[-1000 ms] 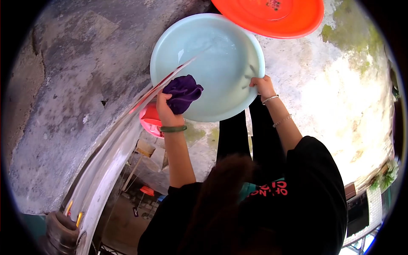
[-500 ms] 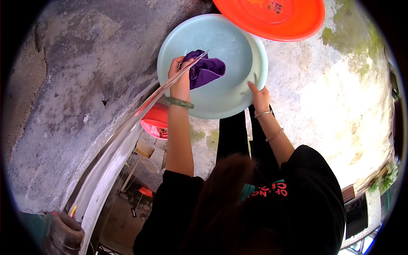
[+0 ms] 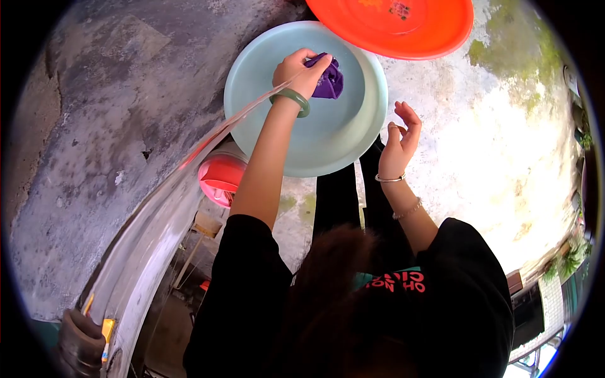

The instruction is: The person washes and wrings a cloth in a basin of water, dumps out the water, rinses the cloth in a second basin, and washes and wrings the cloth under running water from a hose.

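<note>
A large pale blue basin [image 3: 302, 145] stands at the upper middle, with water in it. Over its upper part my left hand [image 3: 302, 72], with a green bangle at the wrist, grips a bunched purple cloth [image 3: 330, 82]. My right hand [image 3: 402, 142] is off the basin's right rim, in the air, its fingers apart and slightly curled, holding nothing. A thin, clear stream or strip with a reddish streak runs from the lower left up to my left hand; what it is cannot be made out.
An orange-red basin [image 3: 403, 31] lies beyond the blue one. A red and pink container [image 3: 220, 179] sits at its lower left. A brown pot [image 3: 80, 343] with a yellow item [image 3: 108, 331] beside it is at the bottom left.
My left hand has carried the purple cloth from the basin's left side up and right over the basin. My right hand has let go of the rim and moved right.
</note>
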A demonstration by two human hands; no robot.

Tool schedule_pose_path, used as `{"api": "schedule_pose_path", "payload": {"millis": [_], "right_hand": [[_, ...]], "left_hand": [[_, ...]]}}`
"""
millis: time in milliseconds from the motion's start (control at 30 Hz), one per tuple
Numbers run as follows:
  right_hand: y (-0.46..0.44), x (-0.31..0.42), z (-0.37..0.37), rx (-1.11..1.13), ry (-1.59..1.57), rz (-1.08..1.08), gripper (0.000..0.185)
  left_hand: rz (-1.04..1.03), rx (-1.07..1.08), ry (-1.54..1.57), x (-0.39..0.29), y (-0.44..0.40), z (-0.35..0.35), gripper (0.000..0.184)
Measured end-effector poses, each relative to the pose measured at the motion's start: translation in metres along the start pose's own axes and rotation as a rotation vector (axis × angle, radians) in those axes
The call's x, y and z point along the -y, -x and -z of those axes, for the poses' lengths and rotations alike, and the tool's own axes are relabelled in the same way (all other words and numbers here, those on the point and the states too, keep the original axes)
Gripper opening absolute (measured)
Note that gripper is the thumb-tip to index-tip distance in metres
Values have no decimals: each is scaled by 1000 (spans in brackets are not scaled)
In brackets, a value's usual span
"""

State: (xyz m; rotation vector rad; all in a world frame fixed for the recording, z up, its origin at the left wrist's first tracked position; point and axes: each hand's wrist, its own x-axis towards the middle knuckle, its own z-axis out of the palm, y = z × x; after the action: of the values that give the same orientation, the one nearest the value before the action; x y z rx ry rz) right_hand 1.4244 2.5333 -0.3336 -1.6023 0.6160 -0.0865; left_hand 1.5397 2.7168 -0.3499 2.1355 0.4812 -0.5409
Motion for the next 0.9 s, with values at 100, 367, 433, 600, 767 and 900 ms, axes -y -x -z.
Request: {"api": "schedule_pose_path", "payload": {"millis": [100, 367, 433, 600, 767, 900], "right_hand": [[-25, 4, -16, 214, 52, 96, 27], [-89, -11, -121, 553, -621, -431, 55], [-88, 1, -125, 612, -671, -536, 60], [-59, 4, -153, 499, -671, -420, 33], [-52, 15, -176, 372, -581, -356, 22], [-46, 37, -168, 485, -250, -279, 27]], "left_hand": [[-66, -31, -352, -10, -9, -1, 43], [-215, 42, 87, -36, -16, 7, 28], [-374, -296, 3, -32, -18, 2, 27], [-424, -659, -61, -7, -15, 4, 29], [283, -548, 858, 50, 2, 2, 45], [542, 67, 1383, 58, 37, 5, 54]]}}
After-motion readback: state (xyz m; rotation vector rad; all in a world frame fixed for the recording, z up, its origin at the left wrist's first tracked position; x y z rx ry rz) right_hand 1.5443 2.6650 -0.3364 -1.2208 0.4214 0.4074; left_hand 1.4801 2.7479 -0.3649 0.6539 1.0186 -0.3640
